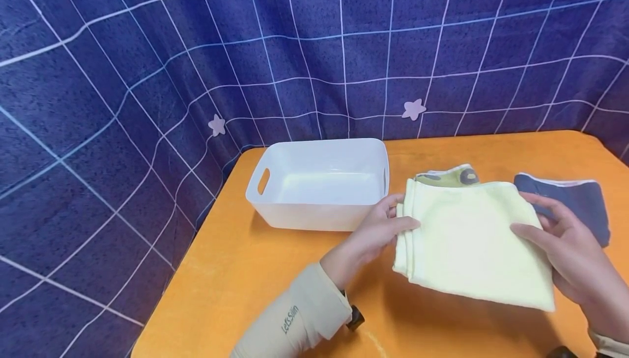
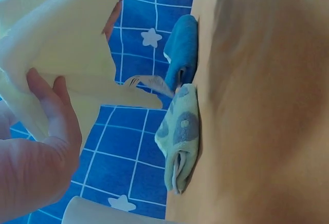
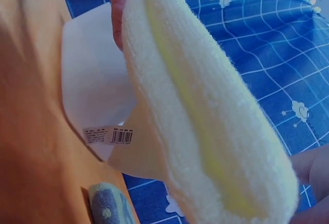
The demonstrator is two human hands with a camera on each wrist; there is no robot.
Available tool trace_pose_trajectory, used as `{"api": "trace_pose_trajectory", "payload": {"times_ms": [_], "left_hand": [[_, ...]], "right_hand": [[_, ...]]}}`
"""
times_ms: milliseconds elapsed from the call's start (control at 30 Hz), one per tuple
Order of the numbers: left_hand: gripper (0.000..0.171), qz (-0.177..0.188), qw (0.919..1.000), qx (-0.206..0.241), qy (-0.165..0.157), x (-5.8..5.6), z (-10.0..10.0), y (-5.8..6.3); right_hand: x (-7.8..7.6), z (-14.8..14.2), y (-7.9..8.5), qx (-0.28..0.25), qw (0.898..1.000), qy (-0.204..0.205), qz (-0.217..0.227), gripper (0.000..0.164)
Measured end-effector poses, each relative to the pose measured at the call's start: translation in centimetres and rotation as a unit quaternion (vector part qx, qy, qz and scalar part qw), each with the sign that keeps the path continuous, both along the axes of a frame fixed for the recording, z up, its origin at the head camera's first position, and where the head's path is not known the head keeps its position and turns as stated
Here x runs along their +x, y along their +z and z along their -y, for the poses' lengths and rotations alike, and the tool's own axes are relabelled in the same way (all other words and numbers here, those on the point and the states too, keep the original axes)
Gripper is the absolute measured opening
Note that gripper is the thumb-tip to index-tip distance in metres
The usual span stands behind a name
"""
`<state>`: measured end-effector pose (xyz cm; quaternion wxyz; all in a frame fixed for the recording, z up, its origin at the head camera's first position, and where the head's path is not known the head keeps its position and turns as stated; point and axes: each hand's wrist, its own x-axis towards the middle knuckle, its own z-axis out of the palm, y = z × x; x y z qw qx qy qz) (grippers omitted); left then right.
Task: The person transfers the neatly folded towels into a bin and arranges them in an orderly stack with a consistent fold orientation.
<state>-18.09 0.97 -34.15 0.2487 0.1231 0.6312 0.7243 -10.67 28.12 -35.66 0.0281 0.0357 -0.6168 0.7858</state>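
Note:
A pale yellow towel (image 1: pixel 472 238), folded in layers, is held up over the table between both hands. My left hand (image 1: pixel 375 230) pinches its left folded edge, thumb on the front face and fingers behind. At the opposite side my right hand (image 1: pixel 565 238) grips the towel with the thumb in front. A printed label with a barcode (image 3: pixel 121 135) hangs from the towel in the right wrist view. Behind the towel lies a folded green patterned cloth (image 1: pixel 454 177), partly hidden by it. A folded dark blue cloth (image 1: pixel 580 208) lies behind my right hand.
A white plastic bin (image 1: pixel 314 216) with handle slots stands at the back left of the orange table (image 1: pixel 236 281), close to my left hand. A dark blue curtain (image 1: pixel 314 58) with white grid lines and stars hangs behind and along the left side.

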Motion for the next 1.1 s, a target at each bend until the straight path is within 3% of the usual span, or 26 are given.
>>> {"api": "trace_pose_trajectory", "payload": {"times_ms": [833,1100], "left_hand": [[0.049,-0.008,0.9999,-0.005,0.008,-1.0,1.2,1.8],[0.050,-0.007,0.9998,0.012,0.012,-1.4,1.7,2.1]], "right_hand": [[-0.6,1.3,1.9,0.007,1.000,0.005,0.007,0.048],[-1.2,1.9,2.3,-0.012,1.000,0.013,0.002,0.048]]}}
